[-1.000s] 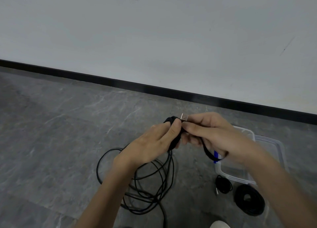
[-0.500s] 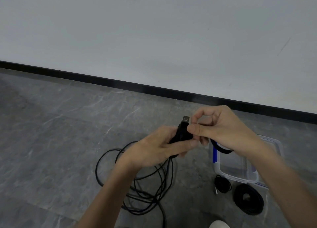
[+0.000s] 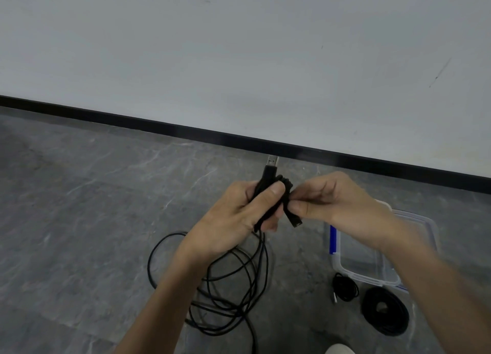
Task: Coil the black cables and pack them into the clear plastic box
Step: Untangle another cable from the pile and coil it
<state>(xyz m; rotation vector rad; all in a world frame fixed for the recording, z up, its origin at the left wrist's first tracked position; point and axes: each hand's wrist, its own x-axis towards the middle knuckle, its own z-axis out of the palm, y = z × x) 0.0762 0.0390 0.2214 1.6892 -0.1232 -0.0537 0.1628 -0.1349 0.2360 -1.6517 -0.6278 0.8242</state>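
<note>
My left hand [image 3: 239, 215] grips the gathered top of a long black cable [image 3: 233, 284], thumb across the strands, and its loops hang down onto the floor. A silver USB plug [image 3: 272, 162] sticks up above my fingers. My right hand [image 3: 334, 204] pinches a short black end [image 3: 293, 219] of the same cable beside the bundle. The clear plastic box [image 3: 337, 263] with a blue clip stands on the floor at the right, partly behind my right forearm. In front of the box lie a small coiled black cable [image 3: 345, 287] and a larger coiled black cable [image 3: 385, 311].
The floor [image 3: 79, 207] is grey marbled tile. A white wall [image 3: 239, 61] with a black skirting board [image 3: 186, 131] runs behind. A pale shoe tip [image 3: 340, 349] shows at the bottom edge.
The USB plug now points up above my left hand. My right hand has shifted to the right side of the bundle and pinches a short cable end lower down.
</note>
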